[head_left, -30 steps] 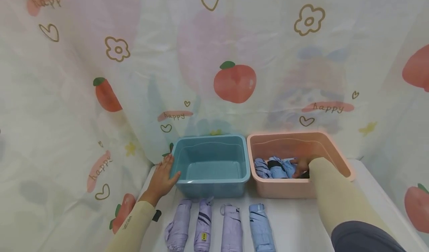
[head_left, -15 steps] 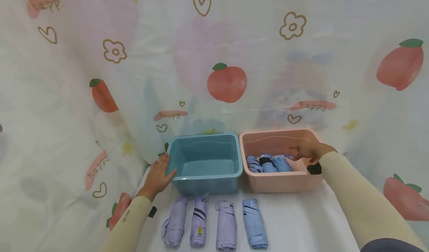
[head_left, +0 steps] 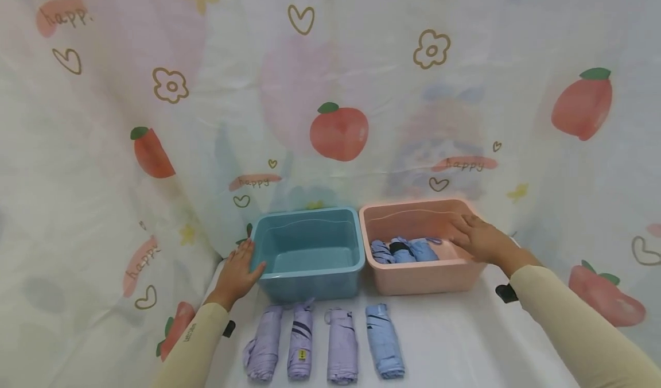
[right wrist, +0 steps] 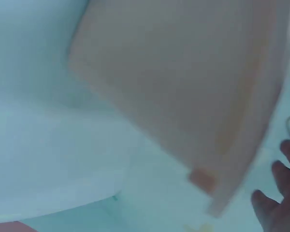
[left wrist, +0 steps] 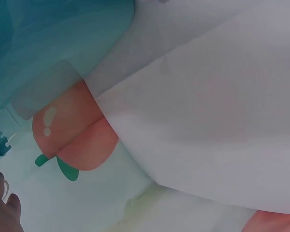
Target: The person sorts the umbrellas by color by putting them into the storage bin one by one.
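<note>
My left hand (head_left: 236, 276) rests along the left rim of a blue-green plastic bin (head_left: 311, 287), thumb out over the front corner. At the right rim of the pink bin (head_left: 426, 279), my right hand (head_left: 484, 241) has its fingers extended, holding nothing; in the right wrist view its fingertips (right wrist: 263, 203) are spread beside the bin wall. Inside the pink bin lie several folded umbrellas side by side, among them a blue umbrella (head_left: 424, 251). On the table in front lie two purple umbrellas (head_left: 264, 345) (head_left: 300, 342), a third purple umbrella (head_left: 342, 348) and a light blue umbrella (head_left: 385, 342).
Both bins stand side by side on a white table (head_left: 454, 342), close to a printed curtain (head_left: 341, 72) at the back. The curtain also closes in the left and right sides. Dark straps (head_left: 506, 293) show under the sleeves.
My right hand has come up out of the pink bin and moved to its right rim, leaving the umbrellas there. The left hand stays on the blue-green bin; the head view has shifted slightly.
</note>
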Demonstrator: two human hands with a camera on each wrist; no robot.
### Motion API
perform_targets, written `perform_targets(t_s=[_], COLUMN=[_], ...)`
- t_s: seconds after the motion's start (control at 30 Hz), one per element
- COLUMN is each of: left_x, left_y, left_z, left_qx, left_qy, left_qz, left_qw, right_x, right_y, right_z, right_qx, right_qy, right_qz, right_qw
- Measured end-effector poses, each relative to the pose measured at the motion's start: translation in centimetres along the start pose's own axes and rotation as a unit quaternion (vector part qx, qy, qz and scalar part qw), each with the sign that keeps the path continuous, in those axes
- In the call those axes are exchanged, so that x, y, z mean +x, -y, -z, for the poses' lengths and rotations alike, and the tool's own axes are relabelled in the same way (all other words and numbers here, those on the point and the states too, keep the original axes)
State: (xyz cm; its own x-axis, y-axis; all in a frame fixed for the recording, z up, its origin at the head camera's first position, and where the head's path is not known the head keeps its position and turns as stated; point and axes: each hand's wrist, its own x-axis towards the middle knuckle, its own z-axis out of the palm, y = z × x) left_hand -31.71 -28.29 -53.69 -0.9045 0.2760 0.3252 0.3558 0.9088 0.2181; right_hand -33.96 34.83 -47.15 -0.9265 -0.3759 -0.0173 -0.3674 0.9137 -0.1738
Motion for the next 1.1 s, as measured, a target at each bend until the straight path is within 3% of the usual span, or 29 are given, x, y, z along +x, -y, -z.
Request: perform_targets(t_s=[0.17,0.33,0.63,0.97,1.1], left_x=[-0.1,-0.2,-0.1,-0.3,-0.3], left_y=[0.3,0.2,-0.1,-0.1,-0.7], left_z=[0.2,0.3,0.4,1.2,1.1], left_qx=[-0.001,-0.006,-0.007,0.037,0.024], left_qy=[0.002,0.012,-0.007,0.017,0.015], left_qz=[0.002,0.01,-0.007,-0.004,0.002], left_qw=[1.0,0.9999,0.9999,0.9992,0.9996], right_x=[-0.2,-0.6,-0.5,-0.7,-0.9], right_y=[-0.6,-0.9,-0.9,-0.2,-0.6], right_z=[-2.6,-4.0,-3.6,-3.5,-3.0], right_qx=[0.025,0.023,0.015,0.028,0.013], right_qy=[-0.042,-0.058,-0.048,-0.038,-0.04], right_qz=[-0.056,-0.067,-0.088,-0.099,-0.092], right_qw=[0.997,0.996,0.995,0.994,0.995])
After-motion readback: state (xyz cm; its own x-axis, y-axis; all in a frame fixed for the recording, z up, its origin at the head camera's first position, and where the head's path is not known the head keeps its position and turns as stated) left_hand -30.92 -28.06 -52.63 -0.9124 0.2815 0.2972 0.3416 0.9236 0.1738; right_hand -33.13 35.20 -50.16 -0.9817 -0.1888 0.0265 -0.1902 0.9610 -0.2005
